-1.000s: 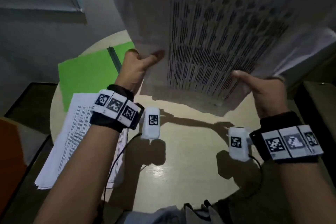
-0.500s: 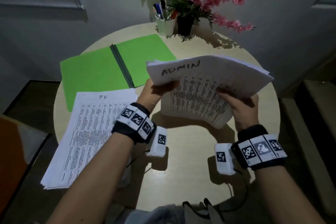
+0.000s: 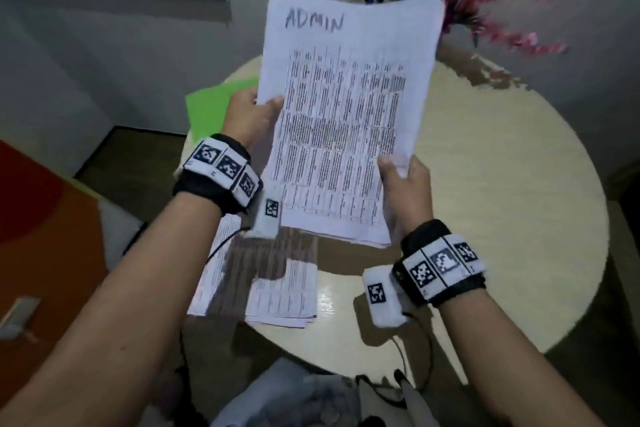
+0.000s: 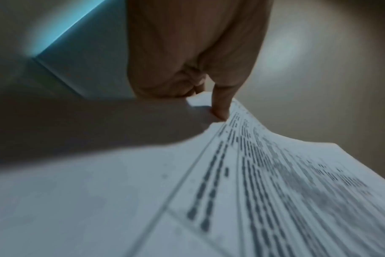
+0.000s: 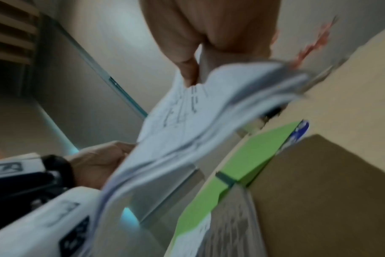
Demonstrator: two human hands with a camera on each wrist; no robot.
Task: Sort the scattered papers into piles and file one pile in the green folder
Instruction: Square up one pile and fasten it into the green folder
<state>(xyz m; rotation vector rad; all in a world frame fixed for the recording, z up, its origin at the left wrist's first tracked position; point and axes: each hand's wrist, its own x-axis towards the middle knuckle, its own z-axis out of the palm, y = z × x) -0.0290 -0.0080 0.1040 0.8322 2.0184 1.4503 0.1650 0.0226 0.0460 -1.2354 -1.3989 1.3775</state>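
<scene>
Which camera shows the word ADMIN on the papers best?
The head view: the ADMIN stack faces it, with the handwritten word clear at the top, held by the left hand and right hand. The left wrist view shows only blurred print rows; the right wrist view shows smeared, unreadable writing.

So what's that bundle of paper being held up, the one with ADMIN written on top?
The ADMIN stack is several white sheets printed with dense columns of dark text, with ADMIN handwritten across the top. It is held raised above the round table, slightly curved. The left hand grips its left edge; the right hand pinches the lower right corner.
</scene>
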